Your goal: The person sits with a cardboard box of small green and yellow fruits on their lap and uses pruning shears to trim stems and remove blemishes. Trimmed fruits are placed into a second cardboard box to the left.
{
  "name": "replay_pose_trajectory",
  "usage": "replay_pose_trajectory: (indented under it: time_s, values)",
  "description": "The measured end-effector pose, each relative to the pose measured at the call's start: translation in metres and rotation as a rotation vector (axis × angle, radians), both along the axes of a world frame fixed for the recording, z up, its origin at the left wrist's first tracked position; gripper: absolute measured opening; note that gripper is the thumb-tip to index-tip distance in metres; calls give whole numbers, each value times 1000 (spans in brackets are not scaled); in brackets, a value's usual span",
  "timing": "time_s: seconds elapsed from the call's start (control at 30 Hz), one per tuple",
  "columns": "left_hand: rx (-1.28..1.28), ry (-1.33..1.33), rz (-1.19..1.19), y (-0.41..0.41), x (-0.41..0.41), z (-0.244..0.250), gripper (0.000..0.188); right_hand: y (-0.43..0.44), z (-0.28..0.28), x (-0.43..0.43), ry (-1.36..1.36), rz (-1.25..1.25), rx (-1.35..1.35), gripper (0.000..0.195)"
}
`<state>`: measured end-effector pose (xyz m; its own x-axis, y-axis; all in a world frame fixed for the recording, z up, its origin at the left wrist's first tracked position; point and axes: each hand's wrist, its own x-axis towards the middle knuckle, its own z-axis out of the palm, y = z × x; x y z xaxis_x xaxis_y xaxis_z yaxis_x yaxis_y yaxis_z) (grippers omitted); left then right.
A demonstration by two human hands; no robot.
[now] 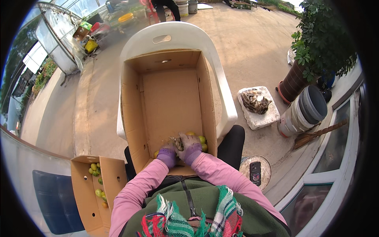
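Before me a large open cardboard box [170, 100] rests on a white plastic chair [183, 32]. Both hands, in soiled purple work gloves, are close together in its near end. My right hand [189, 146] is curled against a small greyish-brown thing [178, 144], too unclear to name. My left hand [168, 152] lies beside it; whether it grips anything is hidden. Green-yellow round fruits [203, 143], perhaps tomatoes, lie right of my right hand, and an orange-yellow one [156, 154] shows by my left hand.
A second cardboard box [80, 189] with several green and orange fruits [98, 192] stands at lower left. On the right are a cat [256, 102] curled on a white foam block [257, 123], stacked buckets [299, 112], a potted plant [296, 74], and a phone [255, 173] on a round lid [266, 169].
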<state>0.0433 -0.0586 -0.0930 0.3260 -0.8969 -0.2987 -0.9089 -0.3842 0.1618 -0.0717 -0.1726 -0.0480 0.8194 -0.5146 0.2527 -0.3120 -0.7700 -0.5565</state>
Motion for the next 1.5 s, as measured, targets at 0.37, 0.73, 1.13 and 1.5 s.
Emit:
replay_pose_trajectory:
  time_s: [0.37, 0.73, 1.13, 1.5]
  values:
    - [103, -139, 125, -19, 18, -9, 50, 7, 4, 5, 90, 67, 77, 48]
    - [67, 133, 173, -14, 47, -33, 48, 3, 8, 6, 155, 82, 129, 51]
    - [-954, 2148, 928, 28, 60, 26, 44, 1, 4, 5, 67, 31, 378, 41]
    - [-900, 719, 504, 40, 36, 71, 67, 4, -1, 7, 203, 36, 199, 45]
